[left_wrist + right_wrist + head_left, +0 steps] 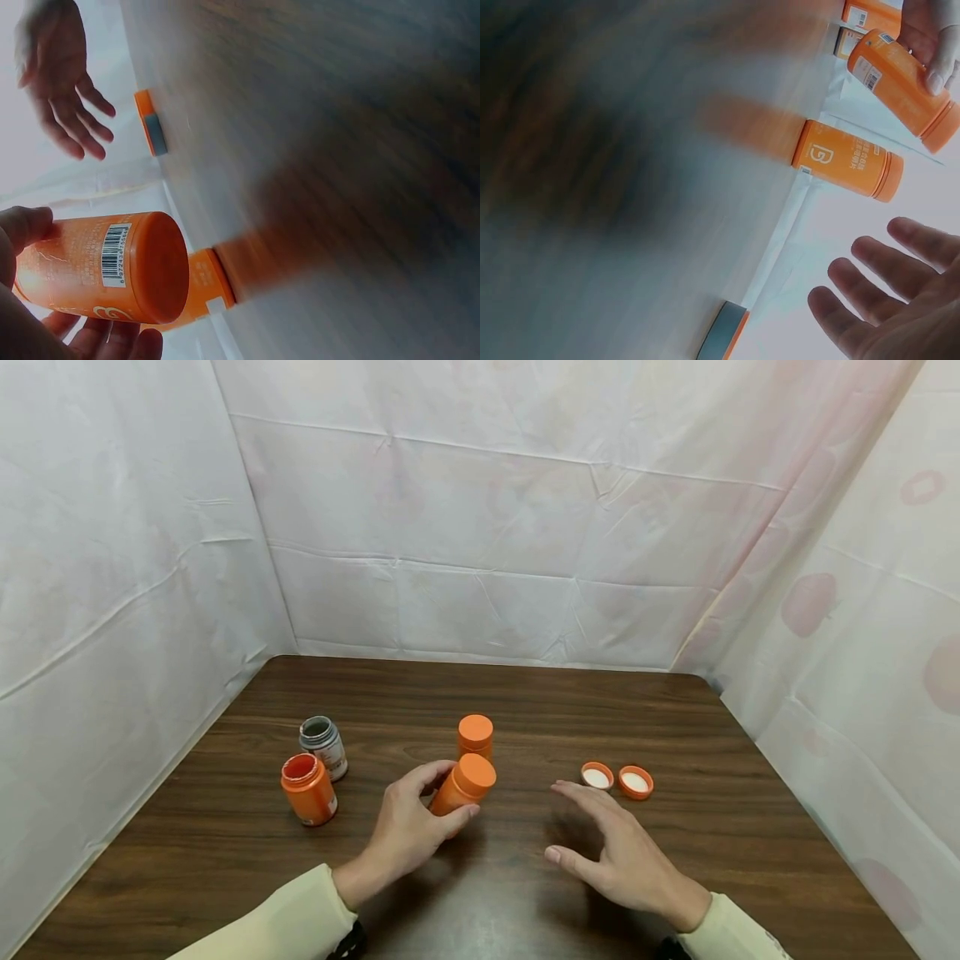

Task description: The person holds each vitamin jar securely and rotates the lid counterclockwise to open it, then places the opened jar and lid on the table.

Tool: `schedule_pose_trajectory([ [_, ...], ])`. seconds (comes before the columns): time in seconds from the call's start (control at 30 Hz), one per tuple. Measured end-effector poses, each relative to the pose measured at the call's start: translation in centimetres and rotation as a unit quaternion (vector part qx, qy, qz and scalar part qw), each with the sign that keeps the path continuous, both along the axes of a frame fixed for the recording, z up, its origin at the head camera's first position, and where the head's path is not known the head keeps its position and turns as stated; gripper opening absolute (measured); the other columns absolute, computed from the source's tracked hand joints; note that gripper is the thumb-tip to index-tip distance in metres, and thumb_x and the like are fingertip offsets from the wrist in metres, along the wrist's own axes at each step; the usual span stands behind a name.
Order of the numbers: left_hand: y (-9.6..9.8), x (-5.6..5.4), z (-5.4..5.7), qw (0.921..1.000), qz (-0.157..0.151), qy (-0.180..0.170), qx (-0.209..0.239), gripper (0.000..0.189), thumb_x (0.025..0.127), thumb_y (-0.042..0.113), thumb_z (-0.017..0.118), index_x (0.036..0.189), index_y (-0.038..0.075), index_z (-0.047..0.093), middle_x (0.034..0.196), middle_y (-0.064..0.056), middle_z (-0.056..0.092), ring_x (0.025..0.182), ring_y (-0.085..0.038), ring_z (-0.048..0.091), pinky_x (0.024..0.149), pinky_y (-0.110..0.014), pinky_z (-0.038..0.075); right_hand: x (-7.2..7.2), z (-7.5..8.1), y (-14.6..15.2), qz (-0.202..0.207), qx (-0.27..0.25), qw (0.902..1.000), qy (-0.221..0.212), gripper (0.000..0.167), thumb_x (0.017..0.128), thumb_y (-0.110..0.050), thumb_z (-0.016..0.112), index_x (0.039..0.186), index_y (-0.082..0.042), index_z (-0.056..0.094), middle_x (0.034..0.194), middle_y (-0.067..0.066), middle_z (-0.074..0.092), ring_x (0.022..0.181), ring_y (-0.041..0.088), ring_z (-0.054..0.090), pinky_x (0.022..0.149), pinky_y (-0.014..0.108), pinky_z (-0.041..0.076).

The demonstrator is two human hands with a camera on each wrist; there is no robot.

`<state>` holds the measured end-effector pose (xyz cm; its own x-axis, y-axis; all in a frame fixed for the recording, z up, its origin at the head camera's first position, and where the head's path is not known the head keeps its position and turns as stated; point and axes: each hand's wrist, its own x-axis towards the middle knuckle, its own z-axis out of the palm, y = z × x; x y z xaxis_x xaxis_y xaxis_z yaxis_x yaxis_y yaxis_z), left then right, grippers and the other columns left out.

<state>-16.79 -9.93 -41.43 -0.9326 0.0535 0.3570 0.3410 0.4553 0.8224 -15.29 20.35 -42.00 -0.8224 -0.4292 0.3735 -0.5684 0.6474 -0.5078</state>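
Observation:
My left hand [408, 822] grips a capped orange bottle [474, 775], tilted slightly to the right. In the left wrist view its bottom and barcode show, and it is off the table. Just behind it stands a second capped orange bottle [476, 735], whose printed side faces the right wrist view. To the right, my right hand [626, 856] hovers above the table with fingers extended and thumb apart, holding nothing. Beyond its fingertips lie two orange caps [597, 776], white insides up, side by side.
On the left, an uncapped orange bottle [310, 793] stands in front of an uncapped grey bottle [326, 748]. All of these are on a dark wood table [570, 702]. Pale sheets [480, 510] hang behind the table and along both sides.

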Motion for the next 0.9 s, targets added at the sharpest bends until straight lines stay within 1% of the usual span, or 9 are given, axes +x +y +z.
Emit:
schedule_pose_trajectory([
  [0.17, 0.4, 0.3, 0.0, 0.9999, -0.015, 0.004, -0.004, 0.056, 0.072, 0.017, 0.096, 0.123, 0.021, 0.071, 0.11, 0.008, 0.07, 0.095, -0.009, 0.066, 0.086, -0.036, 0.055, 0.0, 0.0, -0.1, -0.002, -0.009, 1.0, -0.002, 0.071, 0.089, -0.051, 0.078, 0.15, -0.033, 0.047, 0.149, -0.012, 0.052, 0.138, 0.015, 0.047, 0.104, 0.052, 0.045],
  [0.4, 1.0, 0.7, 0.1, 0.999, -0.031, 0.03, -0.011, 0.056, 0.071, 0.013, 0.096, 0.12, 0.021, 0.072, 0.105, 0.01, 0.068, 0.092, -0.008, 0.065, 0.083, -0.035, 0.056, 0.0, 0.3, -0.5, 0.004, -0.022, 0.9997, -0.004, 0.071, 0.088, -0.05, 0.079, 0.149, -0.029, 0.049, 0.146, -0.007, 0.056, 0.134, 0.016, 0.051, 0.102, 0.052, 0.046],
  [0.53, 1.4, 0.9, 0.1, 0.9986, -0.041, 0.032, -0.013, 0.056, 0.07, 0.013, 0.096, 0.119, 0.022, 0.072, 0.104, 0.011, 0.068, 0.092, -0.008, 0.066, 0.083, -0.035, 0.056, 0.1, 0.3, -0.7, 0.003, -0.029, 0.9995, -0.006, 0.07, 0.088, -0.05, 0.08, 0.148, -0.029, 0.05, 0.144, -0.008, 0.057, 0.132, 0.018, 0.054, 0.101, 0.053, 0.048],
  [0.67, 1.7, 1.0, 0.1, 0.9978, -0.053, 0.034, -0.018, 0.056, 0.071, 0.013, 0.096, 0.12, 0.022, 0.071, 0.105, 0.012, 0.067, 0.093, -0.007, 0.066, 0.083, -0.034, 0.055, 0.2, 0.3, -0.9, 0.0, -0.045, 0.9989, -0.014, 0.066, 0.088, -0.048, 0.08, 0.146, -0.03, 0.052, 0.142, -0.005, 0.06, 0.126, 0.021, 0.058, 0.097, 0.053, 0.05],
  [0.8, 1.9, 1.1, 0.1, 0.9974, -0.063, 0.029, -0.021, 0.056, 0.071, 0.015, 0.096, 0.121, 0.019, 0.071, 0.107, 0.011, 0.067, 0.094, -0.007, 0.066, 0.084, -0.033, 0.055, 0.2, 0.4, -1.1, -0.001, -0.057, 0.9982, -0.02, 0.064, 0.088, -0.046, 0.081, 0.144, -0.031, 0.054, 0.14, -0.009, 0.06, 0.121, 0.018, 0.06, 0.094, 0.052, 0.051],
  [0.9, 2.0, 1.2, 0.1, 0.997, -0.071, 0.022, -0.021, 0.056, 0.071, 0.016, 0.096, 0.122, 0.018, 0.072, 0.11, 0.011, 0.067, 0.096, -0.006, 0.065, 0.085, -0.032, 0.055, 0.3, 0.5, -1.3, 0.0, -0.064, 0.9977, -0.02, 0.063, 0.087, -0.045, 0.082, 0.143, -0.03, 0.055, 0.138, -0.014, 0.06, 0.12, 0.013, 0.059, 0.094, 0.051, 0.052],
])
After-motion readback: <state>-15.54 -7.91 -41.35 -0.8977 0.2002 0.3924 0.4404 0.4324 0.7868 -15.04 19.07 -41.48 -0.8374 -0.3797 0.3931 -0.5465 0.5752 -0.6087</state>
